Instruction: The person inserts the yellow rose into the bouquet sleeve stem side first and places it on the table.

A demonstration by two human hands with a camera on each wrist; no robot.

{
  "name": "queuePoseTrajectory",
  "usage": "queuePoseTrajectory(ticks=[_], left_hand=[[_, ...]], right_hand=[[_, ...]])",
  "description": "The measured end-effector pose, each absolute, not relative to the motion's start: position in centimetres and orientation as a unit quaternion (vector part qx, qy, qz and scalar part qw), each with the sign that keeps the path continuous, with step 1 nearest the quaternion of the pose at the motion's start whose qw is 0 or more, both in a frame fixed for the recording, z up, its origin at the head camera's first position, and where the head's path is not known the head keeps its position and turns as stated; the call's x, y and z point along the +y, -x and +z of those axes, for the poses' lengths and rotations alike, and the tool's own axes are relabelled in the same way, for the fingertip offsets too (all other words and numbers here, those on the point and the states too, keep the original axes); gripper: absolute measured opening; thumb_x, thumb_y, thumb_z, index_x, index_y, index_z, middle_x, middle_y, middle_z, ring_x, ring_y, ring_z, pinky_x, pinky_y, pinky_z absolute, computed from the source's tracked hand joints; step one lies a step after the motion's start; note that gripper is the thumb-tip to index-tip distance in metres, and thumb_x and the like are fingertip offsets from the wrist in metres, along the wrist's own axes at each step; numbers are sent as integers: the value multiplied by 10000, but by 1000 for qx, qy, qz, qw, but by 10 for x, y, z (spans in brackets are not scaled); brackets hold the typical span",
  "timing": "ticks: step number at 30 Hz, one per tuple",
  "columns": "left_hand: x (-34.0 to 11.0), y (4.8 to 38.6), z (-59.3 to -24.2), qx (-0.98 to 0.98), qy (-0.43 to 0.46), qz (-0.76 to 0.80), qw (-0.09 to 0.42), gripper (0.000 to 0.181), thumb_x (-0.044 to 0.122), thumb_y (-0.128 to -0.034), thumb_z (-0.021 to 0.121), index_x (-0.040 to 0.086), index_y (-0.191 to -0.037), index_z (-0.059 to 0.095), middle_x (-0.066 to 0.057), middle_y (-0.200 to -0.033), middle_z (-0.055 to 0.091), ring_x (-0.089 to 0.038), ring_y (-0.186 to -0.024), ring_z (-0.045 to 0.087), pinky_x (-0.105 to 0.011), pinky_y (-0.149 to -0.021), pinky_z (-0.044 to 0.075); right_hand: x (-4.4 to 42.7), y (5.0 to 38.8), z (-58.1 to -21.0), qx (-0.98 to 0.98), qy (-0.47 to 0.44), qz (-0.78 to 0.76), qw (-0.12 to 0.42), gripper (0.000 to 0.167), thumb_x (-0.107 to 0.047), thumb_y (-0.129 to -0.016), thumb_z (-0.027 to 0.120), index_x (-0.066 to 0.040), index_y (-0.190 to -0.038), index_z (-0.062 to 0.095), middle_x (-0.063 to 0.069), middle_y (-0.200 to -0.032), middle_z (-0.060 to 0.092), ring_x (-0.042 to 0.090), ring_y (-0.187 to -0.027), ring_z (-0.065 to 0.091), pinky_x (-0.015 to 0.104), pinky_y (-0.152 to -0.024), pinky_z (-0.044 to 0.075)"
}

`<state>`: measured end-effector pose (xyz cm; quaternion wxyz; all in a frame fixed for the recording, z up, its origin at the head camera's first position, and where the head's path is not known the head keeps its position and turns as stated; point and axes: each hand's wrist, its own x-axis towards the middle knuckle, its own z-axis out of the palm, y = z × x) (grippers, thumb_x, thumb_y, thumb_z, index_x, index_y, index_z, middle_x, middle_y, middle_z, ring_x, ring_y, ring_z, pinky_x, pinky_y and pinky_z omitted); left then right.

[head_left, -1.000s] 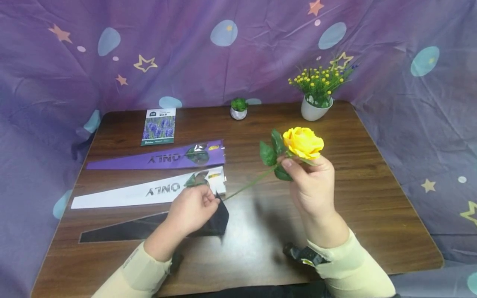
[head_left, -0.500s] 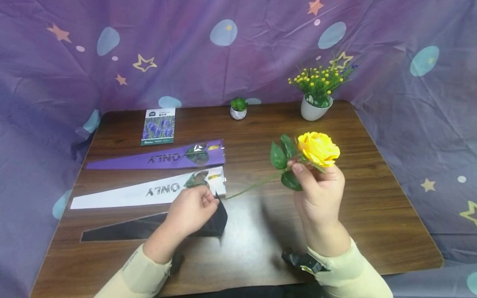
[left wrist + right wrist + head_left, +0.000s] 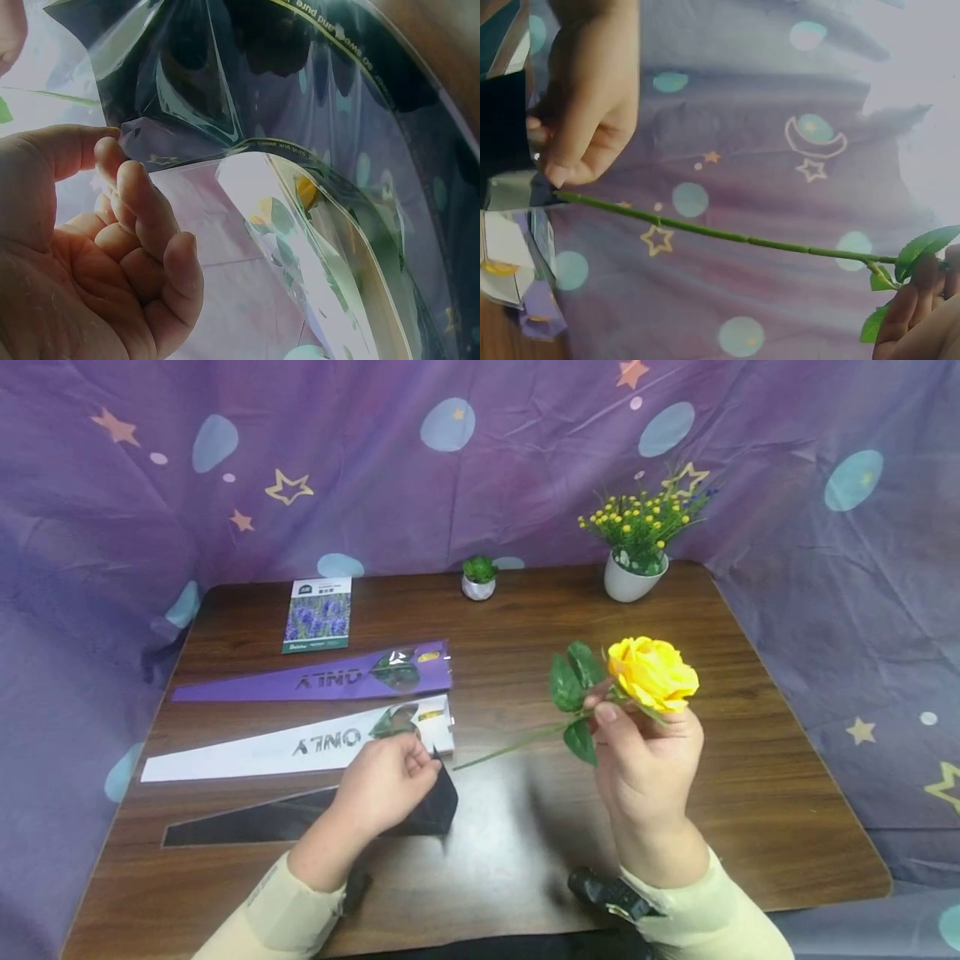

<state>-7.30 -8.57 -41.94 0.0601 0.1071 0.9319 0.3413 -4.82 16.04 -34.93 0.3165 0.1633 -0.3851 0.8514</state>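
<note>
My right hand (image 3: pixel 648 777) pinches a yellow rose (image 3: pixel 652 674) just below its bloom, among the green leaves (image 3: pixel 566 682). Its thin green stem (image 3: pixel 705 229) runs left, and the lower end lies at the mouth of a black flower sleeve (image 3: pixel 431 810). With thumb and forefinger my left hand (image 3: pixel 386 781) pinches the upper edge of that sleeve's mouth; the other fingers are loosely curled in the left wrist view. The sleeve's narrow end points left, and my left forearm covers part of it. Clear film (image 3: pixel 195 82) with a gold-lettered border shows up close.
A white sleeve (image 3: pixel 247 757) and a purple sleeve (image 3: pixel 247 687), each with a rose inside, lie farther back. Behind them are a flower-picture packet (image 3: pixel 318 618), a small potted succulent (image 3: pixel 478 585) and a white pot (image 3: pixel 634 580) of yellow flowers.
My right hand and the rose have moved right and slightly toward me, bringing the lower stem out to the sleeve's mouth. The left hand has stayed nearly still.
</note>
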Motion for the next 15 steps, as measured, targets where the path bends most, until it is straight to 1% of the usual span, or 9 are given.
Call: queuePoseTrajectory(ticks=[2, 4, 7, 10, 12, 14, 15], left_hand=[[-86, 73, -420, 931, -107, 344, 60, 175, 272, -915, 771, 188, -803, 666, 108, -677, 619, -100, -621, 573, -355, -635, 521], [-85, 72, -420, 929, -109, 348, 59, 173, 272, -920, 767, 186, -807, 668, 109, -673, 617, -95, -613, 568, -354, -635, 519], [-85, 72, -419, 929, -112, 350, 55, 167, 266, -926, 764, 182, -813, 674, 107, -673, 619, -91, -605, 565, -356, -639, 520], [-85, 71, -417, 929, -111, 348, 53, 162, 257, -930, 762, 178, -813, 681, 102, -676, 625, -86, -608, 564, -359, -643, 523], [-85, 71, -415, 930, -110, 348, 54, 160, 253, -932, 763, 178, -812, 688, 101, -678, 630, -85, -610, 566, -360, -648, 526], [-85, 71, -413, 929, -109, 349, 55, 161, 255, -935, 761, 179, -810, 694, 99, -678, 633, -86, -613, 569, -361, -647, 527], [-85, 71, -413, 929, -109, 348, 55, 163, 256, -937, 761, 180, -809, 696, 99, -679, 633, -87, -616, 570, -362, -650, 529]], right_hand=[[161, 46, -348, -386, -175, 852, 308, 295, 227, -831, 695, 160, -1119, 690, 190, -872, 722, 258, -760, 716, 281, -645, 582], [160, 45, -351, -405, -177, 846, 299, 293, 212, -833, 715, 143, -1117, 703, 175, -877, 731, 245, -761, 718, 278, -627, 583], [157, 45, -358, -454, -166, 828, 284, 304, 200, -840, 709, 77, -1116, 741, 126, -909, 749, 200, -776, 726, 275, -613, 592], [153, 46, -367, -513, -154, 802, 263, 417, 226, -827, 659, -34, -1131, 777, 70, -973, 761, 154, -799, 735, 287, -619, 612], [150, 47, -373, -539, -152, 791, 247, 472, 247, -819, 648, -73, -1138, 784, 52, -993, 769, 145, -812, 745, 304, -633, 626], [147, 47, -379, -553, -152, 784, 237, 519, 272, -805, 640, -91, -1148, 779, 44, -1021, 773, 145, -827, 754, 322, -647, 635], [144, 47, -382, -552, -153, 786, 233, 532, 287, -795, 632, -83, -1153, 765, 48, -1034, 773, 152, -838, 758, 333, -650, 637]])
